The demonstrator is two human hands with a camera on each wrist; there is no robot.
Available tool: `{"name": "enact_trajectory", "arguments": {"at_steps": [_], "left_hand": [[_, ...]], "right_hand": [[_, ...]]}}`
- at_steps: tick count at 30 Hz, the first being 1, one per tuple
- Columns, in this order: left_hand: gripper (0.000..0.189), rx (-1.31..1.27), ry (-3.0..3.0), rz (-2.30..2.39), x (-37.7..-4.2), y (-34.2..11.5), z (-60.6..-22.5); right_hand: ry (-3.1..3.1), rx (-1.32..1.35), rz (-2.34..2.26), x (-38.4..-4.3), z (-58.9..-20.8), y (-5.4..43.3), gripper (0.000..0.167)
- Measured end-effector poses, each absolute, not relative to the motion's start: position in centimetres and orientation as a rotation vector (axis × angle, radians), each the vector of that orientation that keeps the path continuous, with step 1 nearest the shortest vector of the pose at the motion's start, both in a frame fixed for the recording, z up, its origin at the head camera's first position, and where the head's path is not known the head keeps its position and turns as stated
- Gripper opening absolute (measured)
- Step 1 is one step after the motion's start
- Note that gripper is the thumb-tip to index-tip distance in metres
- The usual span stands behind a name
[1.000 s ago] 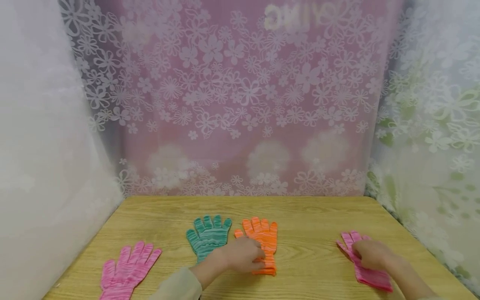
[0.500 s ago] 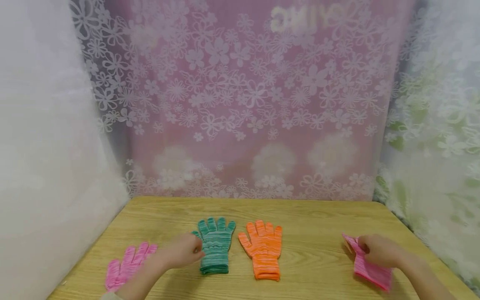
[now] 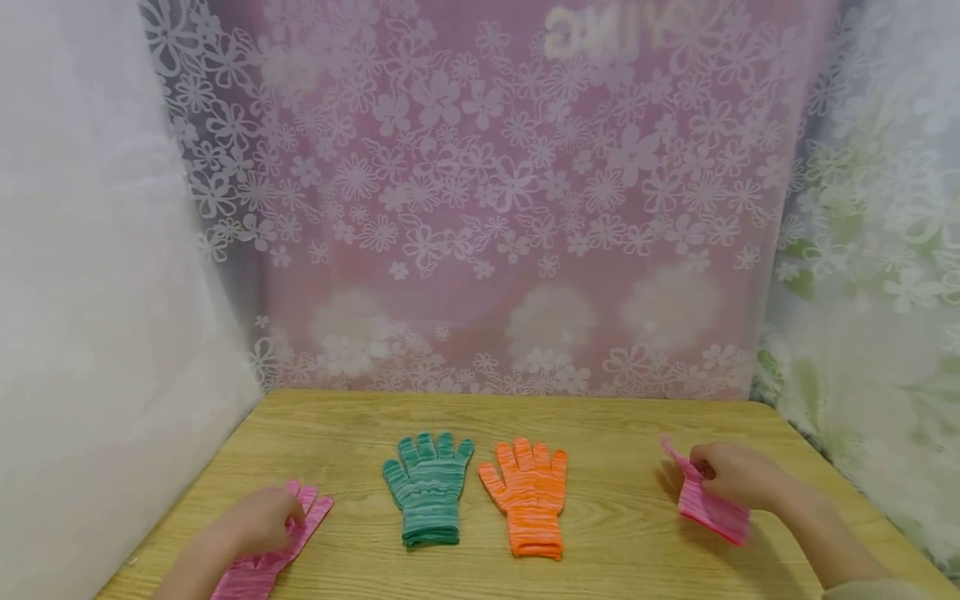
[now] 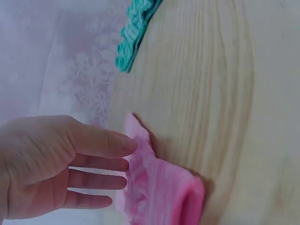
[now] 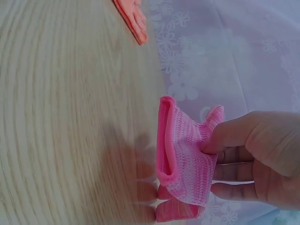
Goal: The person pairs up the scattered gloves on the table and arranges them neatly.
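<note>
My left hand (image 3: 258, 521) is over a pink knit glove (image 3: 247, 579) on the table's left side. In the left wrist view its fingers (image 4: 96, 178) reach out fairly straight, the thumb at the glove; firm contact cannot be told. My right hand (image 3: 742, 475) pinches a second pink glove (image 3: 712, 512) between thumb and fingers, lifted off the table at the right. That glove's cuff (image 5: 166, 140) hangs toward the table in the right wrist view. A teal-green glove (image 3: 431, 487) and an orange glove (image 3: 532, 500) lie flat between the hands, fingers pointing away.
The wooden table (image 3: 622, 467) ends at a pink floral curtain (image 3: 510, 208) at the back. A pale sheet (image 3: 97, 292) hangs along the left side, and a translucent floral curtain (image 3: 885, 292) along the right.
My left hand has moved left from the orange glove, past the green one, to the left pink glove. My right hand has lifted its pink glove and shifted it slightly left.
</note>
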State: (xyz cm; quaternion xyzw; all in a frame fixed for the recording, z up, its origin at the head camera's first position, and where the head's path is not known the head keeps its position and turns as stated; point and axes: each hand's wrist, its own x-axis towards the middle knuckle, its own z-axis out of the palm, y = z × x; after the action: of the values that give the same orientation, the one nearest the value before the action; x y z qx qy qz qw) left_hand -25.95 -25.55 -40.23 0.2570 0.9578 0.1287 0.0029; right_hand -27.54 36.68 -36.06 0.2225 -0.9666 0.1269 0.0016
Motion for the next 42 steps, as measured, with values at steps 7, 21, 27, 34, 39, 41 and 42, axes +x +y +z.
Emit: {"name": "enact_trajectory", "arguments": {"at_steps": [7,21,27,34,39,41,42], "left_hand": [[0.028,0.929,3.001,0.409,-26.0,-26.5,-41.2],[0.039,1.198,3.173,0.359,-26.1,-26.5,-42.8],[0.027,0.987,3.067,0.592,-26.6,-27.2,-41.8],[0.005,0.542,3.136,0.73,-26.8,-27.4,-38.7],[0.008,0.523,3.184,0.877,-26.9,-27.0,-35.9],[0.01,0.531,3.214,0.905,-26.9,-26.4,-34.7],[0.011,0.53,3.221,0.921,-27.0,-26.0,-34.1]], "right_hand": [[-2.978,0.739,0.338,-27.5,-36.2,35.5,0.021],[-2.895,0.815,0.263,-27.9,-36.1,33.6,0.022],[-2.82,0.852,0.22,-28.1,-35.9,32.5,0.028],[-2.804,0.877,0.155,-28.4,-36.3,31.6,0.025],[-2.796,0.885,0.123,-28.5,-36.8,31.1,0.025],[-2.797,0.883,0.105,-28.5,-37.0,30.8,0.026],[-2.806,0.876,0.101,-28.4,-37.0,30.7,0.026]]}}
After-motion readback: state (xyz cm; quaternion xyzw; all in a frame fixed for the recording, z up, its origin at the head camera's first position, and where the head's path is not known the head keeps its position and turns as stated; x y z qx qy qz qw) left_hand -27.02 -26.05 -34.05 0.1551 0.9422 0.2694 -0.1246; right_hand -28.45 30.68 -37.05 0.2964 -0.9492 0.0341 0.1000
